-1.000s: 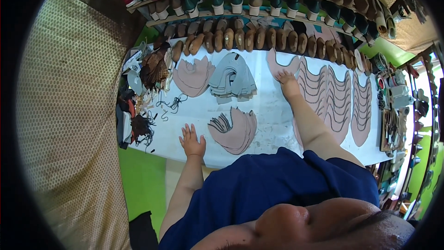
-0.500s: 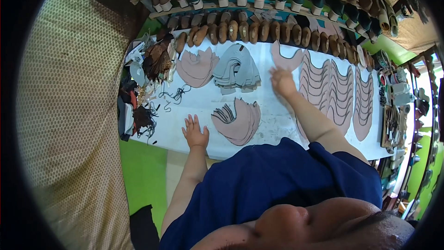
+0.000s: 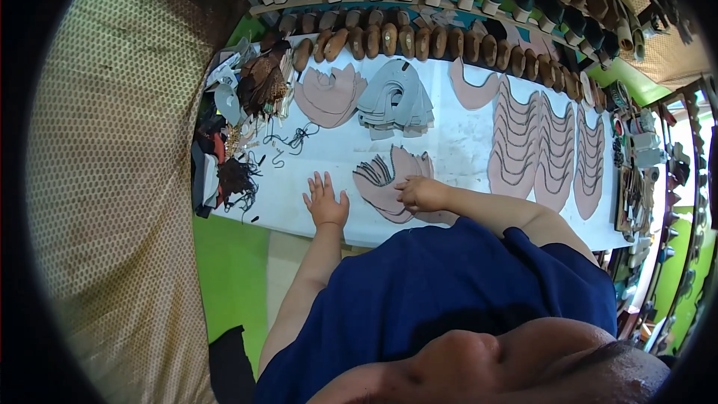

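My left hand (image 3: 327, 202) lies flat on the white table with its fingers spread, holding nothing. My right hand (image 3: 423, 194) is on a fanned pile of pink U-shaped shoe upper pieces (image 3: 374, 190) with dark trimmed edges. Its fingers are bent and pressed together on a piece at the pile's right side, and the hand hides part of it. A single pink upper piece (image 3: 473, 94) lies farther back. To its right, similar pieces overlap in three columns, the nearest being the left column (image 3: 512, 138).
Behind the pile are grey cut pieces (image 3: 395, 105) and more pink pieces (image 3: 325, 97). Dark cord scraps (image 3: 295, 138) and a heap of materials (image 3: 262, 86) cover the left end. Wooden shoe lasts (image 3: 422, 43) line the back edge; tools and supplies (image 3: 639, 157) crowd the right end.
My right hand has moved from the single piece at the back, nearer and leftward, onto the pink pile. The single piece stays behind. My left hand remains flat on the table.
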Tool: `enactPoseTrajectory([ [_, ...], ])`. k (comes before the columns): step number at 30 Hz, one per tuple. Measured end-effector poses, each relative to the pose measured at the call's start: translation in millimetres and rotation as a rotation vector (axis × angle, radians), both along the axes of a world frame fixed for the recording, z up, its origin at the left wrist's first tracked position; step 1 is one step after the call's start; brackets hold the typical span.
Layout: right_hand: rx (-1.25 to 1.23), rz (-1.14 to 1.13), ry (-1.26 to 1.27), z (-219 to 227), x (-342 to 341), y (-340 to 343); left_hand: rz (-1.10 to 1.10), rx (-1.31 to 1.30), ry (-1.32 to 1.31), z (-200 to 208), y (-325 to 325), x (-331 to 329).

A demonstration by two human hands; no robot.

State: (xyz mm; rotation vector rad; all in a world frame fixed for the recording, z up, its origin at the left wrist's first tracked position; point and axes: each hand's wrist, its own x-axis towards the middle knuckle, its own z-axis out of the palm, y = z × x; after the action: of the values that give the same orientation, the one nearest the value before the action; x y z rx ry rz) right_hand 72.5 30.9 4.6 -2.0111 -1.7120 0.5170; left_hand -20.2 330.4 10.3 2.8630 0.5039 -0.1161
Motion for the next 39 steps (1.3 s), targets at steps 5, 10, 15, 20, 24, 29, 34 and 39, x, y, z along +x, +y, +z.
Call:
enactPoseTrajectory([
  [5,0.028,-0.169,0.049,11,-8,7,-0.002,-0.008,0.007,0,0,-1],
  [10,0.14,-0.121,0.082,2,-2,11,-0.007,-0.014,0.007,3,-1,0],
  [15,0.209,-0.109,0.052,2,1,12,-0.007,-0.001,0.018,3,-1,0],
  [20,0.142,-0.175,0.032,15,-11,16,-0.003,-0.008,0.021,1,0,-1],
  [24,0.178,-0.216,-0.103,15,-25,16,-0.005,-0.01,0.012,3,-1,0],
  [29,0.175,-0.24,0.051,0,-14,16,-0.007,-0.014,0.019,7,-2,1],
  [34,0.05,-0.244,0.155,-3,-3,20,-0.003,-0.012,0.014,4,-1,-1],
  [39,0.083,-0.334,0.342,-2,2,15,-0.015,-0.022,0.013,6,-2,0],
])
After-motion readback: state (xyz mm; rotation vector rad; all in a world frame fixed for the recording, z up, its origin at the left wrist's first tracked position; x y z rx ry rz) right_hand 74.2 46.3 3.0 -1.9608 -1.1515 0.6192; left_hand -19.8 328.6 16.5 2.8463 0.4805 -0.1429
